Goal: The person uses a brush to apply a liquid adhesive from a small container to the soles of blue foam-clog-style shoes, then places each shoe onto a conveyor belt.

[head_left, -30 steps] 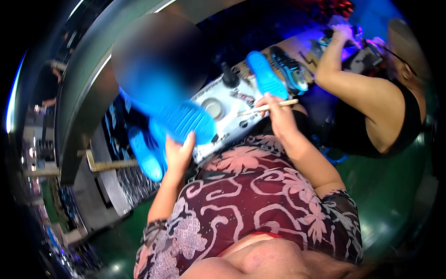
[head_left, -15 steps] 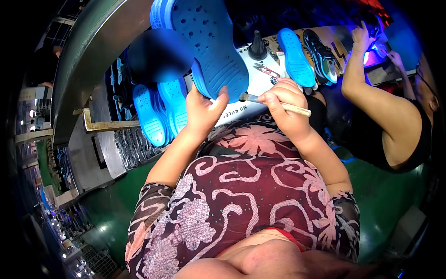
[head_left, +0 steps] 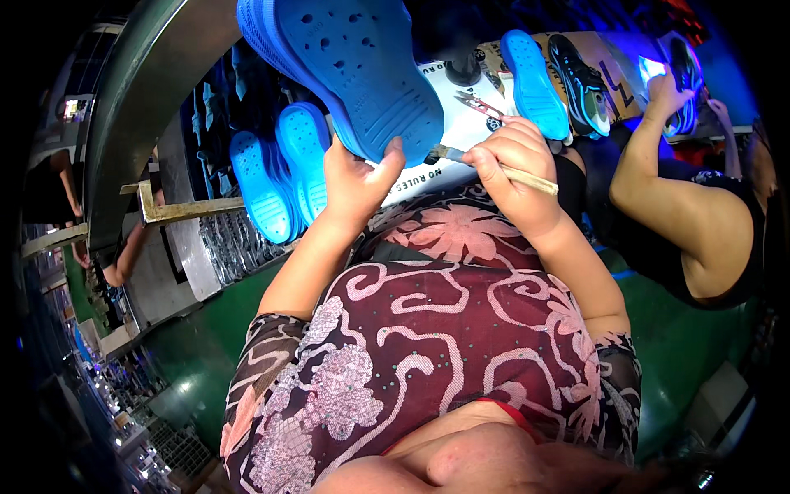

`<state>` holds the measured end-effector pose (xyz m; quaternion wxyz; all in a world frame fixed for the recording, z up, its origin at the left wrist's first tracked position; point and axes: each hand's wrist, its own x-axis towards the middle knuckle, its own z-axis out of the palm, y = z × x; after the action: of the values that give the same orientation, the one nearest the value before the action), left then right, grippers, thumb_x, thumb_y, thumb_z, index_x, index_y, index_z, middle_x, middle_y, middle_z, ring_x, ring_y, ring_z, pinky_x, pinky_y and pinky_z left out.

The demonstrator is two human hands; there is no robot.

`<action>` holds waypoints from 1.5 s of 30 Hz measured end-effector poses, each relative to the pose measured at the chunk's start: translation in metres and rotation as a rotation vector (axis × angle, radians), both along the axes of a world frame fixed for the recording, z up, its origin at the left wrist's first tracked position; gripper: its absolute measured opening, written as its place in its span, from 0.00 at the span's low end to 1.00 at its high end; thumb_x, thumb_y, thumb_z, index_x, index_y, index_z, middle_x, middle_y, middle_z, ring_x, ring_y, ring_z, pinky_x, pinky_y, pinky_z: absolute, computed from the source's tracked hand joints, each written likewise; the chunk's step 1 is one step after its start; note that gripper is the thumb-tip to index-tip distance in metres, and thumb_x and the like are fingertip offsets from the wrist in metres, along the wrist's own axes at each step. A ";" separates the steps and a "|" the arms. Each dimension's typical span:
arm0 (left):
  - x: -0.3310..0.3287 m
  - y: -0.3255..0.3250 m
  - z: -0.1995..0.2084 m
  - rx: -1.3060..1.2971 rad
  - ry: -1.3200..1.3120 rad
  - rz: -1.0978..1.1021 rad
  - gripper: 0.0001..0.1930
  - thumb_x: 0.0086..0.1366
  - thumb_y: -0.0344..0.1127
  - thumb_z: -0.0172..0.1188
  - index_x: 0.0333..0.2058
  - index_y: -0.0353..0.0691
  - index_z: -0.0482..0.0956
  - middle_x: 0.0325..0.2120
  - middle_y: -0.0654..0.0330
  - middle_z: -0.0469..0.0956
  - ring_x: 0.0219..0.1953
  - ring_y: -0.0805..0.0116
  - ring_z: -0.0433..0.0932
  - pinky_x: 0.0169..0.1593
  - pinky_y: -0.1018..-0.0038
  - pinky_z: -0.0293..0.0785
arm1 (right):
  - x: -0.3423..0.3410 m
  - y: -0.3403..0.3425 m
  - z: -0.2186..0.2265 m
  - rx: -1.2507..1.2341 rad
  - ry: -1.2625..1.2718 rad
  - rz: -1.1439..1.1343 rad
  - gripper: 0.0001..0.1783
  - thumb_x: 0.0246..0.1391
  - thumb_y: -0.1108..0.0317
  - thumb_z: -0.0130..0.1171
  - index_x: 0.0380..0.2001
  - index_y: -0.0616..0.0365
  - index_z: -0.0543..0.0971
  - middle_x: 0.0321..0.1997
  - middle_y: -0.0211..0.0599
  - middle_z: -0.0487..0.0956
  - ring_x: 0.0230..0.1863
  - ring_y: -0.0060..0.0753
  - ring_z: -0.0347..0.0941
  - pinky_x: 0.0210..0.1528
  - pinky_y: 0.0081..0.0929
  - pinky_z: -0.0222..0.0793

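My left hand [head_left: 359, 183] grips the heel end of a large blue shoe sole [head_left: 354, 78], its thumb on the inner face. The sole has holes in its front part and ridges near the heel; its ribbed side shows along the left. My right hand [head_left: 517, 171] is closed round a flat brush [head_left: 536, 181] with a pale wooden handle. The dark bristle tip points left, at the sole's heel edge; whether it touches, I cannot tell. Beyond my right hand, red-handled snips [head_left: 480, 105] lie on the white printed board [head_left: 424, 183].
Left of my left hand stand more blue soles [head_left: 265, 188]. Behind the board are a dark bottle [head_left: 463, 69], another blue sole [head_left: 535, 92] and a black sneaker [head_left: 578, 86]. At right, a co-worker's hand [head_left: 668, 95] is beside a shoe. A metal frame [head_left: 152, 107] curves at left.
The sole in my left hand now sits a little further left and higher in view. The brush stays by its heel edge. The co-worker's near hand has come lower.
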<state>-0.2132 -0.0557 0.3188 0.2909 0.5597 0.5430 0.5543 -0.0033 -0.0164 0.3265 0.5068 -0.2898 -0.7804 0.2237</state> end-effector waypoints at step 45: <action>-0.020 -0.009 0.026 0.002 0.064 0.104 0.13 0.54 0.22 0.59 0.40 0.32 0.77 0.37 0.59 0.78 0.39 0.69 0.76 0.46 0.73 0.70 | 0.021 -0.007 -0.015 -0.190 0.197 -0.111 0.13 0.54 0.71 0.53 0.18 0.61 0.78 0.19 0.35 0.75 0.25 0.33 0.69 0.31 0.29 0.63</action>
<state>-0.2330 -0.0650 0.3446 0.2434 0.5485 0.5798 0.5511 0.0175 -0.0239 0.3118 0.5630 -0.3557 -0.6850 0.2955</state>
